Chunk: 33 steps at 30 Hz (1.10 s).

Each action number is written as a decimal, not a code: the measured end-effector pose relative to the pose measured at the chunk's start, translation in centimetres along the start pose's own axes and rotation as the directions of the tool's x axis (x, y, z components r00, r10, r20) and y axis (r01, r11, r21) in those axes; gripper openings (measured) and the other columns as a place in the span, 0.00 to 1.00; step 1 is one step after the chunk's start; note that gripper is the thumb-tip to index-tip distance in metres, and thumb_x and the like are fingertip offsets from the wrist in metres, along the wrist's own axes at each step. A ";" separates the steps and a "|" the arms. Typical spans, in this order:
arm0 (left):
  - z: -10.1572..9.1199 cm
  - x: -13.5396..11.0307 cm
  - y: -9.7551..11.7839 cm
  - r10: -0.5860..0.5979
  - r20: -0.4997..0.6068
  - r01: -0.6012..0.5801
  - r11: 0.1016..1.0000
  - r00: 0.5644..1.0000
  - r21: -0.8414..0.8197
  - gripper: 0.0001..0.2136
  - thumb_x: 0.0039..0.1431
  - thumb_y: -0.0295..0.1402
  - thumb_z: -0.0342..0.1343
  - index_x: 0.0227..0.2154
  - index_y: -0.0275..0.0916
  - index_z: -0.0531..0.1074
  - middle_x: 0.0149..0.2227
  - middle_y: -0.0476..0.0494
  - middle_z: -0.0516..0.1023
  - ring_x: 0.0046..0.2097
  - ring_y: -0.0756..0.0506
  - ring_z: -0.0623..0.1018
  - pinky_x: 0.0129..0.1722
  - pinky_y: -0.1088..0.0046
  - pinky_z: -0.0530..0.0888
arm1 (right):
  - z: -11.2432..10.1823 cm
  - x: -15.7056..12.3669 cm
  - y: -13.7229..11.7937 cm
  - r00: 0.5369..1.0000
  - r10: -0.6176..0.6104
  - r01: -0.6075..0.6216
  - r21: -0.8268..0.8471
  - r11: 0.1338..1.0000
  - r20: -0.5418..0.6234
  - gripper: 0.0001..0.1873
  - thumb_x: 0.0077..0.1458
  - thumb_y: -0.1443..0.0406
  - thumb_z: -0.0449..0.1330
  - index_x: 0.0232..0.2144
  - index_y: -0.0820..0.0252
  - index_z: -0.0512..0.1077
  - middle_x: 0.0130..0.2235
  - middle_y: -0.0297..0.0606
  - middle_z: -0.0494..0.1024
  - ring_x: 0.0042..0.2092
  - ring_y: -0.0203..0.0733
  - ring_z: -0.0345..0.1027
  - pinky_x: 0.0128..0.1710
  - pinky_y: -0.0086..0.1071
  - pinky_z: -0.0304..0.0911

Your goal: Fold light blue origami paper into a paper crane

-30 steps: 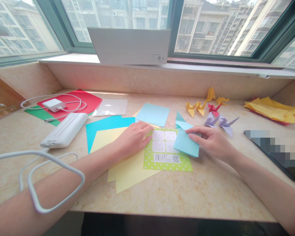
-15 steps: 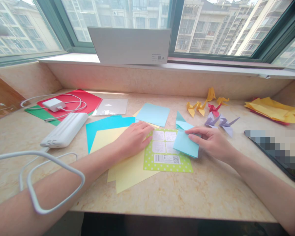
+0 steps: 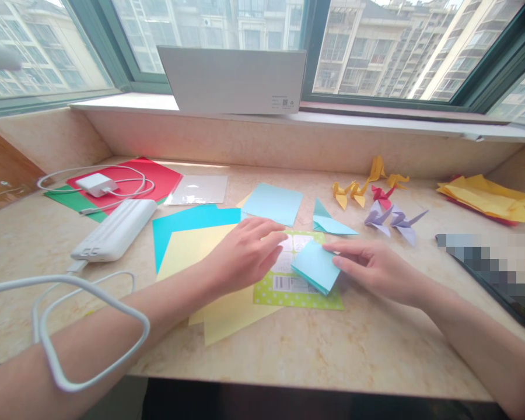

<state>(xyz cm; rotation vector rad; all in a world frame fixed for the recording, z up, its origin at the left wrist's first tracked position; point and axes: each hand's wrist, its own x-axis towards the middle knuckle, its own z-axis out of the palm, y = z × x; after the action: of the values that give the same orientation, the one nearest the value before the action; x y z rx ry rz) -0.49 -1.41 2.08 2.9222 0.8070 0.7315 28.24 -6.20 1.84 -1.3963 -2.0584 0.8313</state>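
Between thumb and fingers, my right hand (image 3: 367, 265) pinches the right corner of a folded light-blue paper square (image 3: 315, 265). The square is tilted over a green polka-dot sheet (image 3: 269, 294) with printed panels and a barcode. My left hand (image 3: 254, 251) is over the left edge of that sheet, fingers extended and slightly curled, holding nothing I can see. Pale yellow sheets (image 3: 236, 315) lie beneath my left wrist. A partly folded light-blue paper (image 3: 330, 221) stands just behind my right fingers, and a flat light-blue square (image 3: 273, 204) lies behind my left hand.
Several folded paper cranes (image 3: 378, 219) stand at the back right, near yellow paper (image 3: 485, 195). A phone (image 3: 485, 277) lies at right. A white power bank (image 3: 116, 230) and looping cable (image 3: 144, 326) are at left, with red paper (image 3: 157, 174). A grey-white panel (image 3: 231, 81) leans at the window.
My right hand has brought the folded square left and nearer, turning it. My left hand has shifted slightly right and lifted its fingers. The folded paper behind is more exposed.
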 end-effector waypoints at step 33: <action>-0.7 -1.4 6.8 0.010 0.130 0.024 0.966 0.992 -0.257 0.14 0.66 0.28 0.44 0.52 0.37 0.67 0.48 0.37 0.79 0.48 0.41 0.79 0.48 0.65 0.77 | -0.7 -1.6 -2.2 0.933 -0.343 0.337 0.067 0.939 0.111 0.14 0.64 0.65 0.57 0.50 0.52 0.77 0.47 0.42 0.80 0.47 0.43 0.75 0.47 0.36 0.71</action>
<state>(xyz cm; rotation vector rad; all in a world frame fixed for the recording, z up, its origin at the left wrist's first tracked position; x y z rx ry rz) 1.37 -8.05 3.08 2.6989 0.6548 0.5878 27.92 -8.19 3.83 -0.9428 -2.2701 0.8230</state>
